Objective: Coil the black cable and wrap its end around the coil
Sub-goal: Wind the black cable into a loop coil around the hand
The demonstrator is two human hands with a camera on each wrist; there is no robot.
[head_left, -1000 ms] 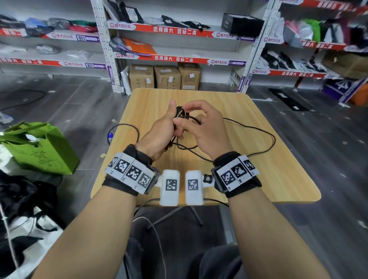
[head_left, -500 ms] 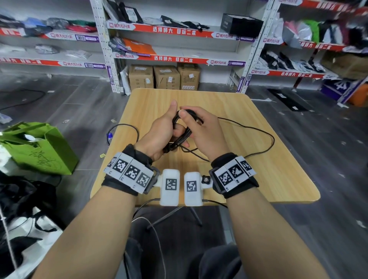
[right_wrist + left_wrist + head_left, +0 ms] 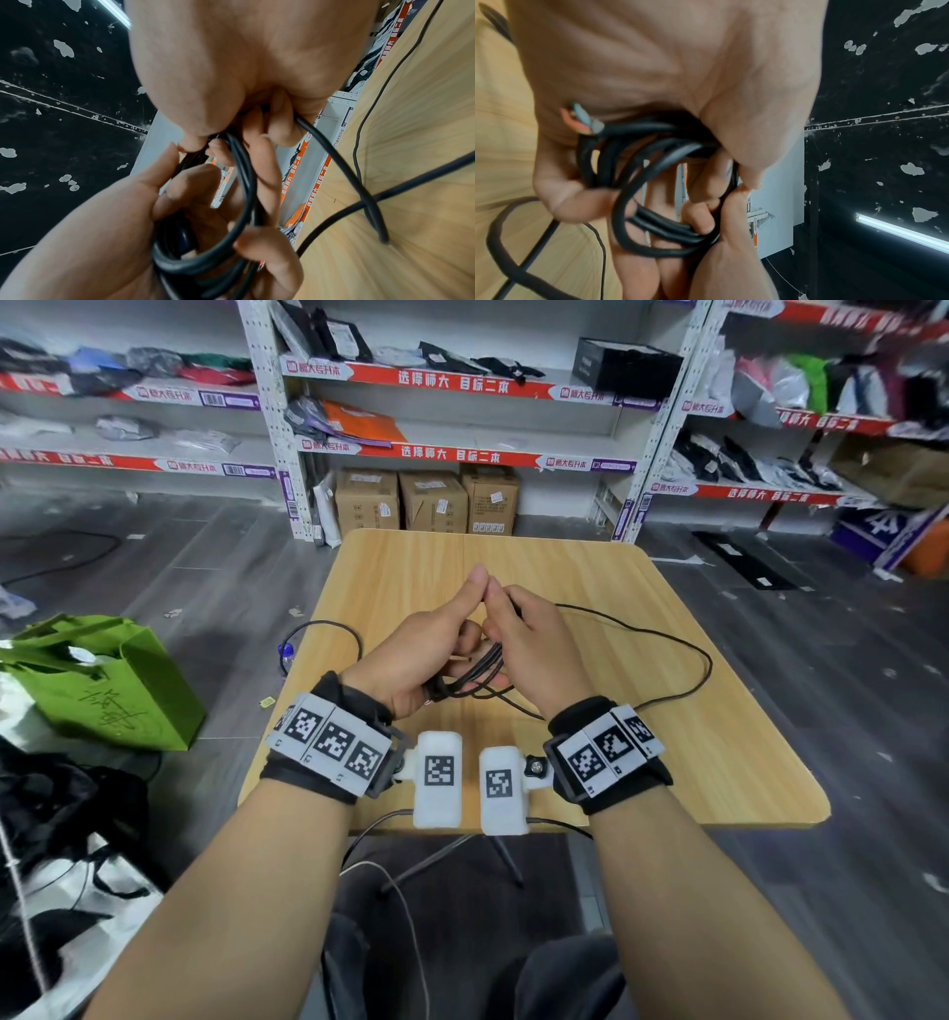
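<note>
Several loops of the black cable (image 3: 475, 672) form a small coil held between both hands above the wooden table (image 3: 719, 762). My left hand (image 3: 431, 644) grips the coil (image 3: 654, 182) in its curled fingers, thumb pointing up; a cut cable end with coloured wires (image 3: 582, 119) sticks out by the palm. My right hand (image 3: 524, 649) pinches the coil's top (image 3: 239, 158) and holds the running strand (image 3: 334, 162) under its fingers. The loose cable (image 3: 703, 660) trails in a wide loop over the table to the right.
Another stretch of cable (image 3: 328, 629) hangs off the table's left edge. A green paper bag (image 3: 102, 685) stands on the floor at left. Shelving with cardboard boxes (image 3: 426, 500) lines the far wall. Dark bags (image 3: 51, 814) lie at lower left.
My right hand has swung over the coil from the near side toward the far top, laying another turn. The hands now meet at the thumb tips, and the loose loop has shortened slightly.
</note>
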